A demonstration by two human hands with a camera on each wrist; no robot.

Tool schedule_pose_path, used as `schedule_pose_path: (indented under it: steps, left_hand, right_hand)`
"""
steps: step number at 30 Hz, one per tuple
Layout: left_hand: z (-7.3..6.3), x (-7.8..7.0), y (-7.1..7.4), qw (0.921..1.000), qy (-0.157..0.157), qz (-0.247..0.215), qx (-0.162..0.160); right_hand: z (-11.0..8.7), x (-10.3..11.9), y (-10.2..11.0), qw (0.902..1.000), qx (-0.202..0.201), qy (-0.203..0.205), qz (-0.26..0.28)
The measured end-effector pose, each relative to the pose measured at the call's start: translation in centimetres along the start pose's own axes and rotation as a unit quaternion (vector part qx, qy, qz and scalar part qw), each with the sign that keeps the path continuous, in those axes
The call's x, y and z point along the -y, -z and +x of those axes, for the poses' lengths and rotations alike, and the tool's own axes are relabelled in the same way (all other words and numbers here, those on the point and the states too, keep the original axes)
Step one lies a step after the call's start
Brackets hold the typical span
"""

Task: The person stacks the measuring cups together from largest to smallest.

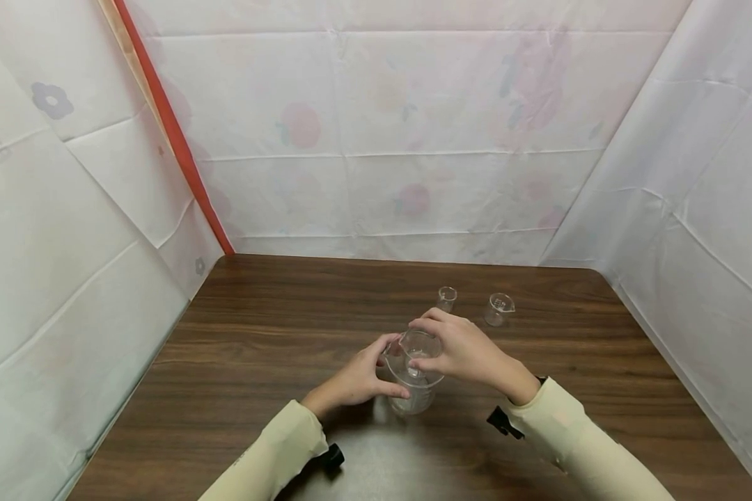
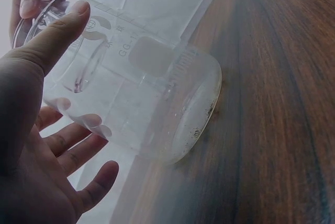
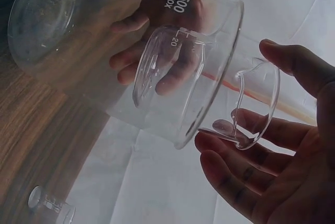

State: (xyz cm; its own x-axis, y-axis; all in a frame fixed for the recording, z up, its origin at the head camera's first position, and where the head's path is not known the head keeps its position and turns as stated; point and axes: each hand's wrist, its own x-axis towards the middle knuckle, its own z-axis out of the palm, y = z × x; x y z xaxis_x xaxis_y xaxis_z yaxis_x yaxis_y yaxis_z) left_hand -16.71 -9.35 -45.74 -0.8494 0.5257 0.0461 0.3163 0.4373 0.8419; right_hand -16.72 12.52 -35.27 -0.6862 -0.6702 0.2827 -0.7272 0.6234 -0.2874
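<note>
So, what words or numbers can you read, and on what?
"500", on the large beaker
"APPROX", on the large beaker
"400", on the large beaker
"300", on the large beaker
"GG-1", last character unclear, on the large beaker
"20", on the smaller beaker
Too small or blurred to read: other print on these beakers, marks on the spouted vessel and left sleeve.

Large beaker (image 2: 152, 90): clear glass look, smooth, glossy. Small beaker (image 3: 259, 96): same clear, shiny finish. Counter (image 1: 276, 306): wood-grain, soft sheen. Sheeting (image 1: 363, 104): creased, faint gloss. Sleeves (image 1: 288, 442): matt cloth.
</note>
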Motion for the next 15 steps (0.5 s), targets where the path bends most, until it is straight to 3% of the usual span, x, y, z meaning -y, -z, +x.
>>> schedule_pose_path:
  steps: [15]
  left_hand:
    - [0.02, -0.09, 0.05, 1.0, 0.001, -0.005, 0.002]
  right_hand:
    - [0.04, -0.18, -0.67, 0.9998, 0.019, 0.004, -0.01]
